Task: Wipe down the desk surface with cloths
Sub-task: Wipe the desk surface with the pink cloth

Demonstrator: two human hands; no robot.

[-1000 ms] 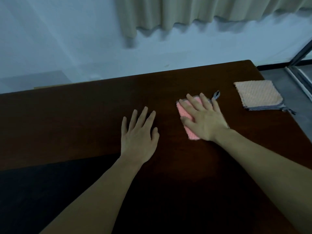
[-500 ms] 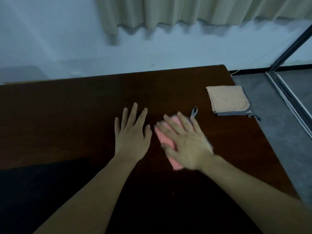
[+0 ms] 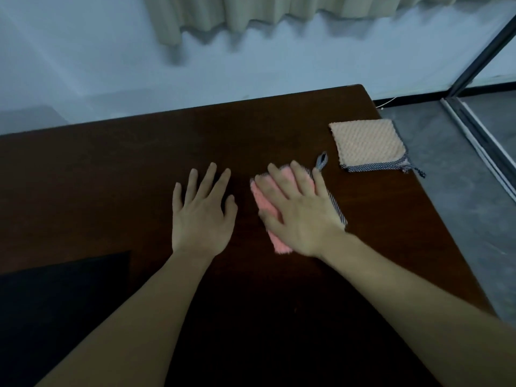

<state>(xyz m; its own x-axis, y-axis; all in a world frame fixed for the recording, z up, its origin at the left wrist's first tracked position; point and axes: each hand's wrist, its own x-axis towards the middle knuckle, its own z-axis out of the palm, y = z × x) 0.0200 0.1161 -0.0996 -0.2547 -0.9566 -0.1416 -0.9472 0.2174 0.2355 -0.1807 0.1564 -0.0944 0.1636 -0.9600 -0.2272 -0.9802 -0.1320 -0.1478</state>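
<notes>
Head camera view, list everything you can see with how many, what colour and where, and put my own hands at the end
desk: one, dark brown wood, fills the lower part of the view
pink cloth: one, pink with a dotted dark trim and a hanging loop, flat on the desk under the right hand
beige cloth: one, beige with a dotted dark trim, folded, lying untouched near the desk's far right corner
black panel: one, black, flat at the near left of the desk; cannot tell what it is
curtain: one, beige, hanging at the top against a pale wall
floor: grey, right of the desk
left hand: one, flat on the bare desk, fingers spread
right hand: one, fingers straight, pressing on the pink cloth
</notes>
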